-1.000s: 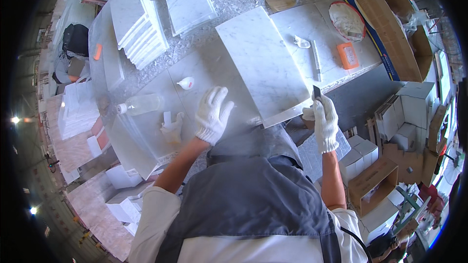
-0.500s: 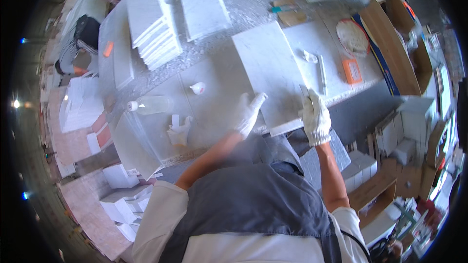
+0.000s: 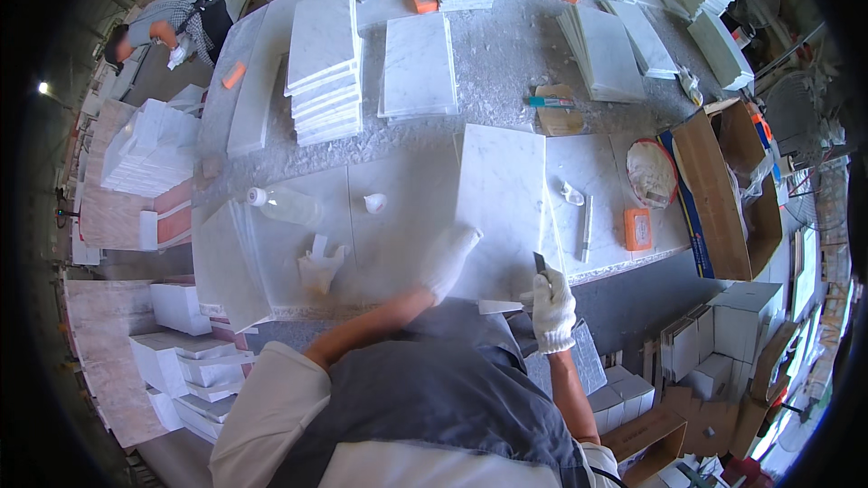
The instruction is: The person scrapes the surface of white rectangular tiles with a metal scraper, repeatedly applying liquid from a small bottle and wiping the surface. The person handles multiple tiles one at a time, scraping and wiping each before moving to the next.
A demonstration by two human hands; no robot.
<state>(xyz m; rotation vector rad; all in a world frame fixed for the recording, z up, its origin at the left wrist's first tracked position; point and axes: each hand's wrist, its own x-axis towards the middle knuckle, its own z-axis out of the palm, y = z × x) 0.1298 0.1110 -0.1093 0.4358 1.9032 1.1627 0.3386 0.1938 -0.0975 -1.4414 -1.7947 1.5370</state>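
Note:
A white slab with faint grey veining [image 3: 500,185] lies at the near side of the worktable, standing above the surface. My left hand [image 3: 450,264], in a white knit glove, is at its lower left edge, fingers stretched toward it; motion blurs the hand. At the slab's lower right corner, my right hand [image 3: 553,309], also gloved, is closed around a small flat tool with a dark blade [image 3: 540,262] pointing up. I cannot make out its handle. A crumpled white glove-like piece [image 3: 321,269] and a small white nozzle-shaped piece [image 3: 373,203] lie to the left.
A clear bottle [image 3: 285,205] lies at left, behind leaning slabs [image 3: 232,258]. Stacked slabs [image 3: 325,63] stand farther back. At right are a bowl of white paste [image 3: 651,173], an orange block [image 3: 637,229] and a cardboard box [image 3: 714,190]. Another person [image 3: 163,27] bends at far left.
The view has shifted and turned, showing more of the table's far side. My right hand with the tool sits lower along the slab's corner. My left hand has moved and is still blurred.

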